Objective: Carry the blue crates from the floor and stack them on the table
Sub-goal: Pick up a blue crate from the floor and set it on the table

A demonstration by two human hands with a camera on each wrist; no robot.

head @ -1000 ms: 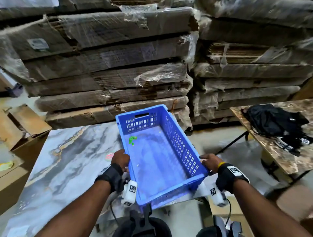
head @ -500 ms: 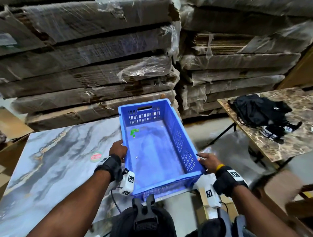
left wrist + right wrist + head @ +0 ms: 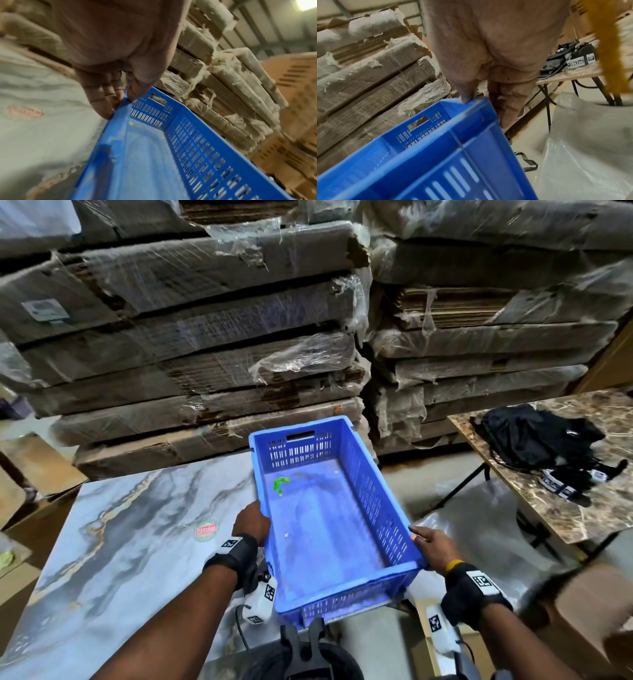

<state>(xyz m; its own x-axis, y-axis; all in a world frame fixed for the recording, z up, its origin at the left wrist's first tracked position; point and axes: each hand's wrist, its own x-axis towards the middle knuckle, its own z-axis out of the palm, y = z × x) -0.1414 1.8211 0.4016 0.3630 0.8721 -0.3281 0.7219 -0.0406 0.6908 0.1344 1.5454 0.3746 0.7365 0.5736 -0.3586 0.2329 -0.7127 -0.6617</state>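
Observation:
A blue slotted plastic crate (image 3: 325, 529) is held between both hands over the right edge of the grey marble table (image 3: 130, 542). My left hand (image 3: 251, 522) grips its left long rim, thumb on top and fingers outside the wall (image 3: 120, 100). My right hand (image 3: 433, 546) grips the right rim near the near corner, thumb on the rim and fingers down the outer wall (image 3: 488, 102). A small green scrap (image 3: 281, 483) lies inside the crate (image 3: 154, 155) (image 3: 436, 155). Whether the crate's base touches the table is hidden.
Tall stacks of plastic-wrapped flattened cardboard (image 3: 205, 354) stand just behind the table. A second brown marble table (image 3: 582, 508) at right carries a black bag (image 3: 534, 440). A clear plastic sheet (image 3: 486, 535) covers the floor between tables. A red round sticker (image 3: 205, 530) is on the grey table.
The crate has shifted a little leftward and farther over the grey table, both hands keeping their grip. The view has tilted up slightly.

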